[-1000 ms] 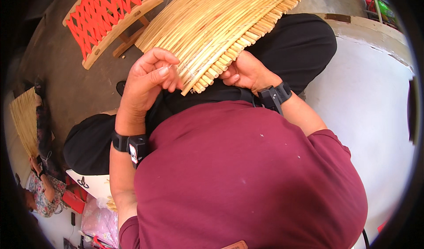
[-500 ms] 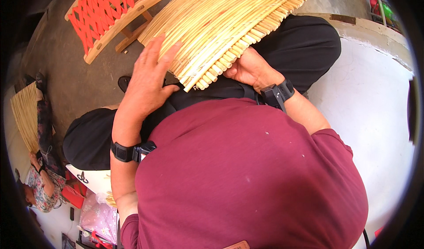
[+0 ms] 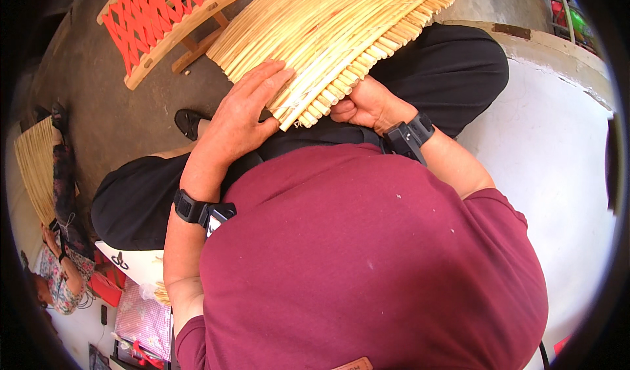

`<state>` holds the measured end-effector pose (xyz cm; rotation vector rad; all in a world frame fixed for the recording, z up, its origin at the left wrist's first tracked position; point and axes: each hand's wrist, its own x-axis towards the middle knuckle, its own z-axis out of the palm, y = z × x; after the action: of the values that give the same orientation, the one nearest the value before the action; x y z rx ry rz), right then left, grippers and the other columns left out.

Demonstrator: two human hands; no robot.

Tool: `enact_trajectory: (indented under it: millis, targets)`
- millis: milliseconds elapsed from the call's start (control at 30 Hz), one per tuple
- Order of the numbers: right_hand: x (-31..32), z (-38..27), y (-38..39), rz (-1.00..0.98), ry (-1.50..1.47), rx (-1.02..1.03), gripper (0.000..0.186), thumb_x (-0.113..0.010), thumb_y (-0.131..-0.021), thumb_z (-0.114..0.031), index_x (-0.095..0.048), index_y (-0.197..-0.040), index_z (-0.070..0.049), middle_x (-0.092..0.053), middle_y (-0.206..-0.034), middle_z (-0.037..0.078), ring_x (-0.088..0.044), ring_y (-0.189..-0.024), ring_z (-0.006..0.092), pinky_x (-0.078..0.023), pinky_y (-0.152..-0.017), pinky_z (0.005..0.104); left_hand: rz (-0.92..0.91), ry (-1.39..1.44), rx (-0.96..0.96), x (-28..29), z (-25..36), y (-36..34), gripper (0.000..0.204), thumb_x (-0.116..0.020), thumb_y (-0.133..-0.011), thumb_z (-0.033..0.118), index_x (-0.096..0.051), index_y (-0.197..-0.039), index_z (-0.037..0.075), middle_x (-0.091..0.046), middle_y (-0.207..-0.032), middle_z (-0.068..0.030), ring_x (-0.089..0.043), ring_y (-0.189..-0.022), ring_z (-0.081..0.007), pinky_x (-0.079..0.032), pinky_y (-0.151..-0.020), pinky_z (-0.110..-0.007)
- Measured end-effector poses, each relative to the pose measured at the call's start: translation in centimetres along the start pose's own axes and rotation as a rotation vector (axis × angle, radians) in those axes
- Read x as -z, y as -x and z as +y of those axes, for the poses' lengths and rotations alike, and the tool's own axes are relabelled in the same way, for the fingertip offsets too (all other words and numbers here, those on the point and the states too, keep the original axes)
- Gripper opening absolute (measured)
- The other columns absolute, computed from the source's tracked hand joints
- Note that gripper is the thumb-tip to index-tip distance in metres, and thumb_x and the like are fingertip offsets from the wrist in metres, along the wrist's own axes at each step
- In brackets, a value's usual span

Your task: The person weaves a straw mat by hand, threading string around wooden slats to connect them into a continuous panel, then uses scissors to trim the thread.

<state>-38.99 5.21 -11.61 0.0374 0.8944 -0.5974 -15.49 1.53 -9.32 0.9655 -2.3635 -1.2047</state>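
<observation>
A mat of pale yellow straw stalks [image 3: 328, 32], bound side by side with thin thread, lies across my lap and slants up to the right. Its cut stalk ends form a thick ridge along the near edge. On the mat's left end rests my left hand [image 3: 246, 111], fingers stretched out over the stalks and thumb apart by the corner. My right hand [image 3: 367, 104] is at the near edge, its fingers curled and partly hidden under the stalk ends. What those fingers hold, if anything, cannot be made out.
A wooden stool [image 3: 177, 29] with red woven straps stands at the far left. Scissors [image 3: 120, 260] lie on a white surface to the left. Another person [image 3: 65, 271] sits at the far left beside a second straw mat [image 3: 36, 166]. A white wall [image 3: 545, 153] runs along the right.
My left hand has moved right and come down onto the mat's left end. The mat has shifted slightly; my right hand remains at the near edge, fingers more curled.
</observation>
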Motion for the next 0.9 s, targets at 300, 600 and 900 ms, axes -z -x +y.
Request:
enact_trajectory:
  millis: [300,600,900]
  targets:
    - [0.0,-0.6,-0.2,0.006,-0.067,0.005,0.031,-0.038,-0.101,-0.034,-0.056,-0.09,-0.012,-0.05,-0.062,-0.004,-0.031,-0.039,0.0015,-0.024,-0.034,0.0148,-0.012,0.018,-0.04,0.6,0.8,-1.0,0.078,-0.08,-0.062,0.007,-0.049,-0.133,0.008,-0.048,-0.137,-0.015,-0.045,-0.128,-0.0327,-0.039,-0.105,-0.039]
    - [-4.4,-1.6,0.0,-0.005,-0.154,0.111,0.026,-0.039,-0.099,-0.028,-0.049,-0.079,-0.014,-0.041,-0.059,-0.005,-0.027,-0.039,0.0024,-0.023,-0.033,0.0171,0.244,-0.377,-0.101,1.5,2.8,-2.4,0.055,-0.076,-0.068,0.015,-0.057,-0.118,0.004,-0.06,-0.118,-0.0149,-0.061,-0.102,-0.0317,-0.052,-0.083,-0.039]
    - [-11.0,-3.7,-0.2,-0.201,-0.183,0.298,0.012,-0.049,-0.097,-0.013,-0.054,-0.096,-0.002,-0.047,-0.069,0.0,-0.032,-0.046,0.0032,-0.03,-0.042,0.0175,0.693,-0.268,-0.092,6.1,1.9,-3.6,0.024,-0.071,-0.079,0.014,-0.064,-0.1,0.004,-0.065,-0.08,-0.0125,-0.064,-0.069,-0.0271,-0.051,-0.06,-0.035]
